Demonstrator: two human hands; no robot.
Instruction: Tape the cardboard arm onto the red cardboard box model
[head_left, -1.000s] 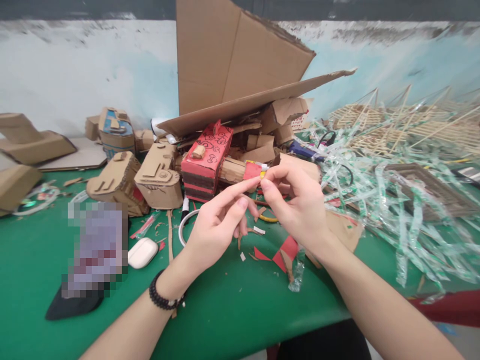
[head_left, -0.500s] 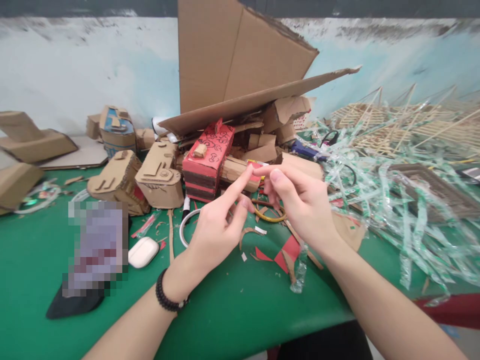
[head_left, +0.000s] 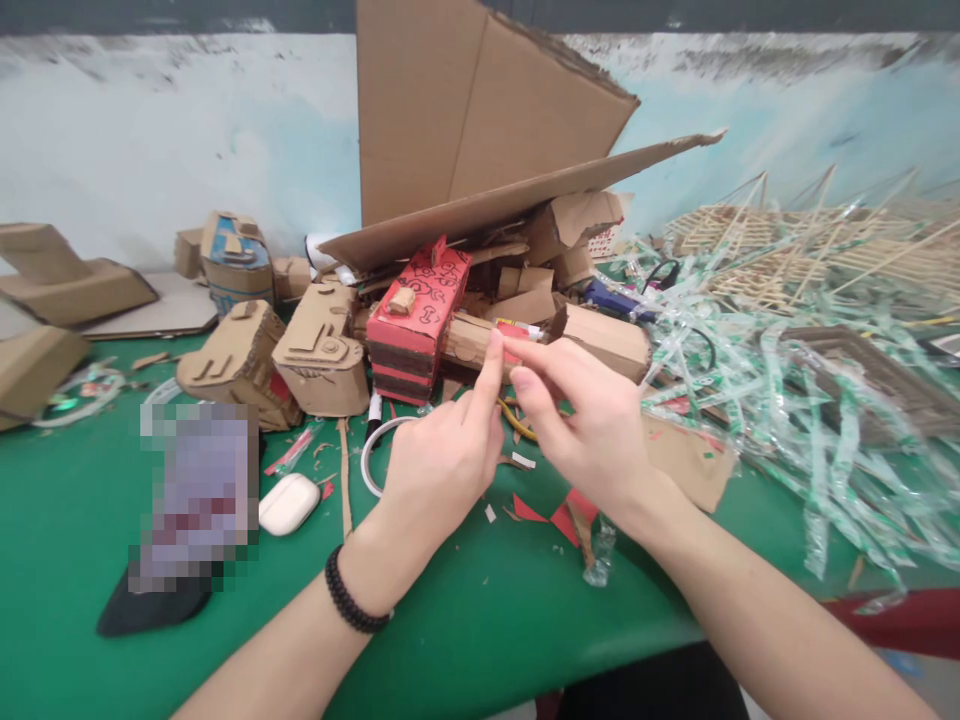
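Observation:
My left hand points its index finger upward, with its other fingers curled in; I see nothing in it. The index fingertip of my right hand meets or nearly meets the left index fingertip. A gap shows between the right thumb and index finger, and no object is visible there. Behind the hands lie a red box with black drawings and a rolled cardboard piece. A white ring is beside my left hand, and a yellow ring is partly hidden between the hands.
Cardboard models stand left on the green table, near a white case and a blurred flat item. Large cardboard sheets lean at the back. Plastic strips and stick frames cover the right.
My left thumb and lower fingers have folded in, and the left index finger points more upright. My right hand has shifted slightly left and lower, covering more of the yellow ring.

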